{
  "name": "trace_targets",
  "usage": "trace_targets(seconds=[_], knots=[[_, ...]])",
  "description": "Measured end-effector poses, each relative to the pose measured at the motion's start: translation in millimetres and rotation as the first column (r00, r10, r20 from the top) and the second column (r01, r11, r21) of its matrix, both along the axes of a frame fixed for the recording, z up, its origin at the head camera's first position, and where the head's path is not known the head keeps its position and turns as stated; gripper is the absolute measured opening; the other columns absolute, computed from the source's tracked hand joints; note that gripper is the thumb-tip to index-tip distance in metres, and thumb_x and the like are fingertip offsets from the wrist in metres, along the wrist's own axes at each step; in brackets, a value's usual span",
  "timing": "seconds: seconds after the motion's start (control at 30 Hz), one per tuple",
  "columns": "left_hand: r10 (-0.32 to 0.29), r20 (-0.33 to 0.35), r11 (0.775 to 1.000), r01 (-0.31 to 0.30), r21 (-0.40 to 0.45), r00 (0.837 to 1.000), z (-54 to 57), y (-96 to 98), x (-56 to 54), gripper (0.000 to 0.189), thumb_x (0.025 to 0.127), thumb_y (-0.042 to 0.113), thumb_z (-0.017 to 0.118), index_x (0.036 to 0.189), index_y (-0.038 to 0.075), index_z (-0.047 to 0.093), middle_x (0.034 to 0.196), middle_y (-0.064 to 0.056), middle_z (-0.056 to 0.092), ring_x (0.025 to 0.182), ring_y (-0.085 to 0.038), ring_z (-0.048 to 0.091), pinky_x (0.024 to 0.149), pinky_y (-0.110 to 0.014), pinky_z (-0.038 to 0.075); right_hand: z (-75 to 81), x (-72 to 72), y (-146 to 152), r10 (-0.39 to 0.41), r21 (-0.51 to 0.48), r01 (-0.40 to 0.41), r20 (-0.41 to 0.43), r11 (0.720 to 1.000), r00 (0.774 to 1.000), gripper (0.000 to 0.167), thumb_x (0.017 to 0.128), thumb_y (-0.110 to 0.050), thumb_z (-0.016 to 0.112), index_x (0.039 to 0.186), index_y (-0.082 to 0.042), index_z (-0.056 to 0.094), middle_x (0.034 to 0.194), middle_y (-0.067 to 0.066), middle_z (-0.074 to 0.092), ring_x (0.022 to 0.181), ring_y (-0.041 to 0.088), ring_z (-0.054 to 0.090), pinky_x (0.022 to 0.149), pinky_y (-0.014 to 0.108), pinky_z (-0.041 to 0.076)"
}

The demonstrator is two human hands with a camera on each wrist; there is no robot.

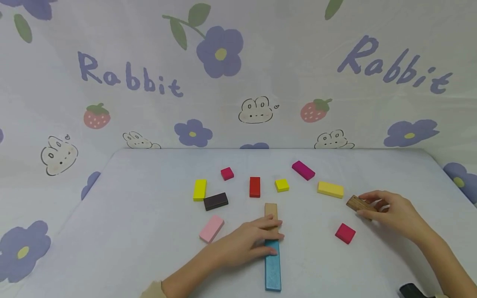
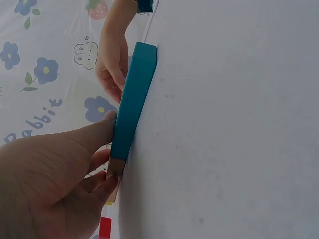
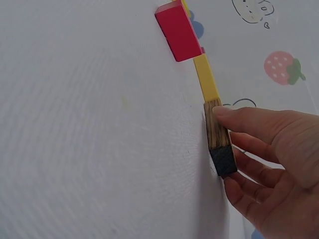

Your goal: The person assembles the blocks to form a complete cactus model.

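Note:
A blue block [image 1: 273, 269] and a tan wooden block [image 1: 271, 209] lie end to end in a line on the table. My left hand [image 1: 246, 242] rests over their joint, thumb on the blue block, fingers stretched across the tan one. Part of the tan block is hidden under those fingers. To the right, my right hand [image 1: 396, 211] pinches a brown grained wooden block [image 1: 359, 203] between thumb and fingers. The right wrist view shows that block's dark end face [image 3: 223, 160]. A red block [image 1: 345, 233] lies nearest to this hand, toward the front.
Behind the hands lie a pale yellow block [image 1: 330, 189], a magenta block [image 1: 303, 170], a small yellow block [image 1: 282, 185], a red block [image 1: 255, 187] and a small red cube [image 1: 227, 173]. Leftward are a yellow block [image 1: 199, 190], a black block [image 1: 216, 201] and a pink block [image 1: 211, 228].

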State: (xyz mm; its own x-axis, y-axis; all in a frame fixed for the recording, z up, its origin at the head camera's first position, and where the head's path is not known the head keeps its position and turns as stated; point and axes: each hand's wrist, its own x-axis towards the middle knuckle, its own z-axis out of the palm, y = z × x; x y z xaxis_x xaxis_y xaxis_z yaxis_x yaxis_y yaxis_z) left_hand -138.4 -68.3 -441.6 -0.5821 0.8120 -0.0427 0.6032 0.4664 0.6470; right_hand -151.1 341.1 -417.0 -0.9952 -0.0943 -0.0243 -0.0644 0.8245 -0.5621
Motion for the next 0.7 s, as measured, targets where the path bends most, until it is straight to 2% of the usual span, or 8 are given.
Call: trace_targets(seconds=[0.2,0.57,0.7], knots=[[-0.001,-0.041,0.998,0.004,0.058,0.999,-25.3,-1.3,-3.7,0.047,0.106,0.045,0.062,0.149,0.026,0.063,0.166,0.006,0.044,0.16,-0.02,0.029,0.124,-0.039,0.036,1.1,0.0,0,0.004,0.002,-0.004,0.011,1.0,1.0,0.05,0.091,-0.023,0.084,0.128,0.006,0.067,0.109,0.019,0.07,0.093,0.023,0.063,0.063,0.024,0.05],[-0.019,-0.048,0.998,0.022,0.058,0.999,-34.6,-2.3,-8.7,0.05,0.105,0.048,0.06,0.152,0.028,0.06,0.168,0.009,0.04,0.161,-0.02,0.026,0.124,-0.039,0.036,0.4,-1.2,-1,0.006,0.016,-0.006,0.005,1.0,1.0,0.047,0.09,-0.021,0.085,0.124,0.007,0.068,0.106,0.019,0.07,0.094,0.028,0.064,0.062,0.025,0.05],[-0.018,-0.045,0.998,0.021,0.065,0.999,-31.1,-2.9,-7.1,0.051,0.105,0.048,0.06,0.152,0.027,0.06,0.168,0.009,0.04,0.161,-0.019,0.026,0.124,-0.039,0.036,1.2,-1.2,-2,0.01,0.018,-0.01,0.003,1.0,1.0,0.047,0.091,-0.02,0.084,0.124,0.008,0.067,0.105,0.018,0.07,0.094,0.029,0.064,0.063,0.024,0.051]])
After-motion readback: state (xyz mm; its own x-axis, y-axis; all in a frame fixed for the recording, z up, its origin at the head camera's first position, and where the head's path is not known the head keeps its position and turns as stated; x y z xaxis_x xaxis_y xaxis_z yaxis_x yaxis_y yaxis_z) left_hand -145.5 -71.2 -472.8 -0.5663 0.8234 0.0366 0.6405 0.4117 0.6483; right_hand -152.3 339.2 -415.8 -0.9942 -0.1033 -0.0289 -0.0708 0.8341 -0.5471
